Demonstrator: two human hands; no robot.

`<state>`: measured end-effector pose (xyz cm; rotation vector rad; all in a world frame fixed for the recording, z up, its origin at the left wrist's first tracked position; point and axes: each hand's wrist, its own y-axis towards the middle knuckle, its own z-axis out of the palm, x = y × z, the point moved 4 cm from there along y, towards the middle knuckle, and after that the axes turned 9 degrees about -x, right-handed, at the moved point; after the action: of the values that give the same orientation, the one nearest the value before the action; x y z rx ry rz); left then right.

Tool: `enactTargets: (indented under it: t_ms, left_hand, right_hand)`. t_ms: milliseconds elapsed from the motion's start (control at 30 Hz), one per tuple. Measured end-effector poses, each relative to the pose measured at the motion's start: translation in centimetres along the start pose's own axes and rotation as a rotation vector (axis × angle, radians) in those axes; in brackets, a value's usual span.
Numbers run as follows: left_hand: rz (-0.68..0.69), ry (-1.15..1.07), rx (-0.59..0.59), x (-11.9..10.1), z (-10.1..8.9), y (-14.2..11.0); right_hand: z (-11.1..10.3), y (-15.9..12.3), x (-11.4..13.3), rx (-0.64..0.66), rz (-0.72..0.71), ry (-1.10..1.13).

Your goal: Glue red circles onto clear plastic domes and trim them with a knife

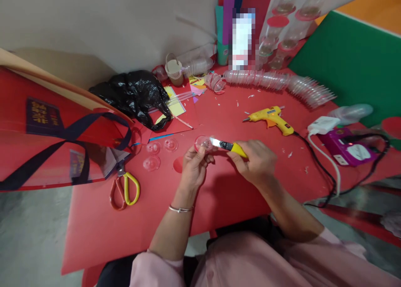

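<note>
Your left hand (194, 163) is closed in a pinch on a clear, red-rimmed plastic lid (200, 140), held up over the near-middle of the red worktop (125, 232). Your right hand (256, 159) is wrapped round the yellow handle of a cutter knife (239, 150), blade pointing left, at or right by the lid; actual contact can't be told.

Lid: looks very light, thin, springy; probably slick, and could dent or crack if squeezed. Best hold is the rim, on the side away from the blade, fingertips out of its line. Knife: light, stiff body, sharp end; grip well back on the handle, off the metal.

Three similar lids (151, 163) lie left of your left hand, red disc (178, 164) just beside it. Scissors (124, 190) farther left, yellow glue gun (270, 116) beyond your right hand; treat its nozzle as possibly hot.
</note>
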<state>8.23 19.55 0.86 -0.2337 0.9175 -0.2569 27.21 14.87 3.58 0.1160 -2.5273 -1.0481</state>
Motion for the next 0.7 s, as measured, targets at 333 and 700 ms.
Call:
enactTargets:
  t_ms: [333,700]
  left_hand:
    - [0.001,0.061,0.035,0.90,0.25,0.15]
    - [-0.003,0.063,0.056,0.88,0.37,0.01]
  right_hand:
    - [0.27,-0.36,0.96,0.075,-0.057,0.066]
    - [0.37,-0.55,0.86,0.125,-0.024,0.050]
